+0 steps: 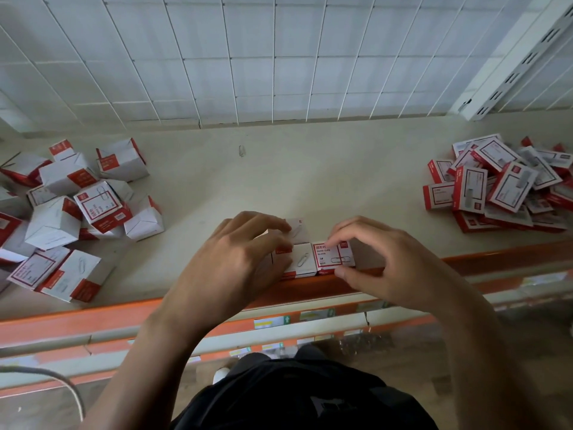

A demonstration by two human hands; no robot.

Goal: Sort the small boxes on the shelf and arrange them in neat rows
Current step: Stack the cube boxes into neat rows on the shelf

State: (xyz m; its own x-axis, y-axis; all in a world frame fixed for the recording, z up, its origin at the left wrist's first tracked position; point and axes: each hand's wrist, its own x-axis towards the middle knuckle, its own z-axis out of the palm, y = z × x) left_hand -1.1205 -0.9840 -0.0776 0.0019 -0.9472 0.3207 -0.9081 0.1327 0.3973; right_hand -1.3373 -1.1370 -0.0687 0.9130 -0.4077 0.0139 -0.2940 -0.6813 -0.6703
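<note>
Nudging boxes flush works best imo: right hand (369, 259) pinches the red-and-white cardboard paper-clip box (332, 258), left hand (242, 256) steadies the white cardboard box (300, 262) beside it with curled fingers (270, 221).

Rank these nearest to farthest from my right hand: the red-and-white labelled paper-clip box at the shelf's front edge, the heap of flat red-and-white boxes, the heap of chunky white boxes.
1. Labelled paper-clip box, pinched by the right hand, at the front edge.
2. Heap of flat boxes, on the right.
3. Heap of chunky white boxes, far left.
</note>
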